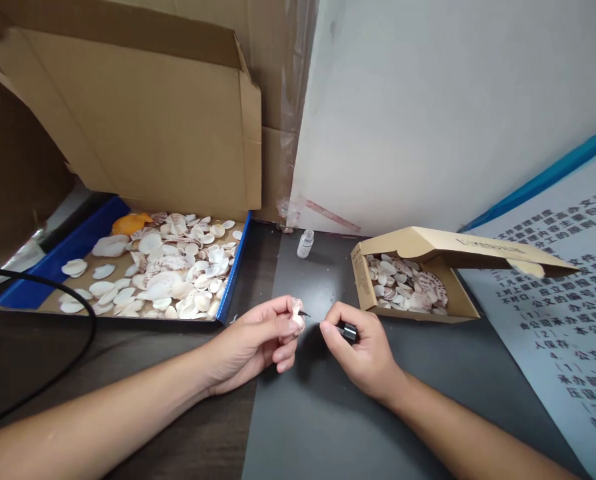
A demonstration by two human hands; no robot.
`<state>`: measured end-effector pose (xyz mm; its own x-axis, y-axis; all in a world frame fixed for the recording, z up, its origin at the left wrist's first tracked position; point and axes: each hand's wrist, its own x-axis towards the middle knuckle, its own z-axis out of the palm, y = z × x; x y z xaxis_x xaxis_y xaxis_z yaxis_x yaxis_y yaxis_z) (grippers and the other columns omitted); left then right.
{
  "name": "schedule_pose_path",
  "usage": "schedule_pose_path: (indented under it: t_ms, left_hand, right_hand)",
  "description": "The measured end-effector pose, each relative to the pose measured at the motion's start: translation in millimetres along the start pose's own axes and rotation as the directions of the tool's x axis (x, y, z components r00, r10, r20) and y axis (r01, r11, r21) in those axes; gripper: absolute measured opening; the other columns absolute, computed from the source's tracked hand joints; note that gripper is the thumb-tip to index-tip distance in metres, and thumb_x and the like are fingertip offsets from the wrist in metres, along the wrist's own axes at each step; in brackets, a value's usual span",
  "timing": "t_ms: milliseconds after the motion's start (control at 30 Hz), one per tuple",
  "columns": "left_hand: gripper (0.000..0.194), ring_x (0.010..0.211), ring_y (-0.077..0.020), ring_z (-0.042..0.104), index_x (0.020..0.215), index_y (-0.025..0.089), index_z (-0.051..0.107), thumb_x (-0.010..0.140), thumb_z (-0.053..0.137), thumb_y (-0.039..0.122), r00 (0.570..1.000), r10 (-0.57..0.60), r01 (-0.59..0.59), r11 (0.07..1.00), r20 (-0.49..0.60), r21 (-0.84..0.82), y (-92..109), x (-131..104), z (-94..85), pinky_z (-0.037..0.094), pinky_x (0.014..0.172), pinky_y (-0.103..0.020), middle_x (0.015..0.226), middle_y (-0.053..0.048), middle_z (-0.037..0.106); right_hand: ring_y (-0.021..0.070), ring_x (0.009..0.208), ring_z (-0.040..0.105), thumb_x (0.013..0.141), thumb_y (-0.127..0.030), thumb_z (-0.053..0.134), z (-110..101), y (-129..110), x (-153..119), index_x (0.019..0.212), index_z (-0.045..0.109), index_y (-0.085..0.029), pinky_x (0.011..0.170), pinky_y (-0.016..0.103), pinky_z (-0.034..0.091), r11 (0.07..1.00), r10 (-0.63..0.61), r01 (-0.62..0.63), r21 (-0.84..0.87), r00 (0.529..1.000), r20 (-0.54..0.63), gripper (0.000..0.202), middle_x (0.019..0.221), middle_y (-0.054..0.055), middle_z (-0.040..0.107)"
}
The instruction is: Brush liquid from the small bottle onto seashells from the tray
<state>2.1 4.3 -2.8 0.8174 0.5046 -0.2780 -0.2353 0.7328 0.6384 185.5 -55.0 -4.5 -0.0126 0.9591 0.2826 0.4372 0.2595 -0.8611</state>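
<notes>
My left hand (258, 343) pinches a small pinkish-white shell (297, 317) between thumb and fingers near the middle of the view. Facing it from the right, my right hand (361, 347) is closed on a small brush with a black cap (349, 332). The brush's thin stem points left, and its dark tip meets the shell. Behind both hands stands a small clear glass bottle (305, 245), upright and uncapped, with a printed label.
At the left, a blue-edged box (234, 267) holds many shells and an orange piece (131, 223). A small cardboard box (364, 277) of shells stands at the right, flap raised. A black cable (91, 320) curves at far left; a printed sheet (553, 320) lies at right.
</notes>
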Motion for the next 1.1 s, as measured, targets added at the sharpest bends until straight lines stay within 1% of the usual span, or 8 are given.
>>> schedule_pose_path:
  t_ms: [200,367,500,633,800,867,1033,1100]
  left_hand:
    - [0.01,0.051,-0.0059,0.041,0.081,0.015,0.055,0.089,0.057,0.018,1.0,-0.002,0.002,1.0,0.002,0.003,0.6,0.3,-1.3,0.039,0.052,-0.02,0.065,0.004,0.043]
    - [0.009,0.051,-0.0066,0.04,0.08,0.016,0.054,0.089,0.054,0.018,1.0,-0.006,0.006,1.0,-0.008,-0.011,1.7,-0.5,0.1,0.039,0.053,-0.02,0.066,0.003,0.044]
    - [0.013,0.051,-0.0061,0.037,0.077,0.015,0.054,0.089,0.052,0.016,1.0,0.002,-0.002,1.0,-0.004,-0.003,1.6,-0.7,0.3,0.038,0.052,-0.02,0.066,0.004,0.04]
    - [0.011,0.051,-0.0061,0.036,0.077,0.015,0.053,0.089,0.053,0.016,1.0,0.002,-0.002,1.0,-0.005,-0.009,1.5,-0.6,0.6,0.037,0.052,-0.02,0.067,0.004,0.041]
    - [0.013,0.051,-0.0059,0.036,0.076,0.015,0.052,0.088,0.053,0.016,1.0,0.011,-0.011,1.0,0.0,-0.006,0.0,-0.6,-0.2,0.037,0.051,-0.02,0.067,0.004,0.041]
    - [0.013,0.051,-0.0059,0.036,0.075,0.015,0.052,0.089,0.052,0.016,1.0,0.017,-0.017,1.0,0.005,-0.002,-0.8,-0.7,-0.5,0.037,0.052,-0.02,0.067,0.004,0.04]
    - [0.012,0.05,-0.0063,0.034,0.075,0.016,0.05,0.087,0.052,0.016,0.999,0.049,-0.049,0.999,-0.006,-0.016,-1.4,-1.0,0.3,0.034,0.051,-0.021,0.066,0.004,0.04]
    - [0.014,0.049,-0.0062,0.033,0.073,0.016,0.048,0.086,0.052,0.016,0.997,0.078,-0.079,0.996,-0.016,-0.029,-1.7,-0.8,0.5,0.032,0.051,-0.021,0.065,0.005,0.038]
  right_hand:
    - [0.0088,0.049,0.035,0.089,-0.027,0.051,-0.6,1.1,-1.1,0.061,0.04,-0.021,0.047,0.021,0.031,0.999,0.024,-0.025,-0.025,0.999,-0.045,0.03,0.053,-0.006,0.037]
    - [0.0084,0.047,0.034,0.088,-0.027,0.051,-1.1,1.3,-2.5,0.062,0.04,-0.021,0.047,0.022,0.029,0.999,-0.03,0.03,-0.016,0.998,0.049,0.03,0.053,-0.006,0.036]
    - [0.0088,0.049,0.033,0.088,-0.026,0.05,-1.1,2.2,-2.6,0.06,0.035,-0.022,0.047,0.022,0.028,0.999,0.011,-0.012,-0.038,1.0,-0.009,0.032,0.053,-0.006,0.034]
    - [0.0086,0.048,0.033,0.089,-0.027,0.051,-1.0,2.8,-3.3,0.062,0.037,-0.022,0.048,0.022,0.029,0.999,-0.054,0.054,0.005,0.998,0.027,0.031,0.053,-0.006,0.035]
    - [0.0091,0.049,0.033,0.088,-0.026,0.049,-2.2,3.6,-4.3,0.06,0.034,-0.022,0.048,0.022,0.028,0.998,-0.006,0.006,-0.069,1.0,-0.01,0.032,0.053,-0.006,0.033]
    - [0.0093,0.049,0.034,0.09,-0.027,0.048,-2.7,4.0,-5.4,0.061,0.034,-0.022,0.048,0.023,0.029,0.998,-0.029,0.027,-0.065,0.999,-0.03,0.033,0.054,-0.006,0.034]
    - [0.009,0.048,0.035,0.087,-0.025,0.051,-3.1,5.9,-7.9,0.061,0.037,-0.022,0.048,0.023,0.029,0.981,-0.109,0.12,-0.15,0.991,0.082,0.03,0.053,-0.006,0.037]
    - [0.0092,0.048,0.034,0.086,-0.025,0.051,-4.6,7.2,-7.8,0.06,0.036,-0.022,0.048,0.023,0.028,0.975,-0.089,0.097,-0.202,0.995,0.05,0.031,0.053,-0.006,0.035]
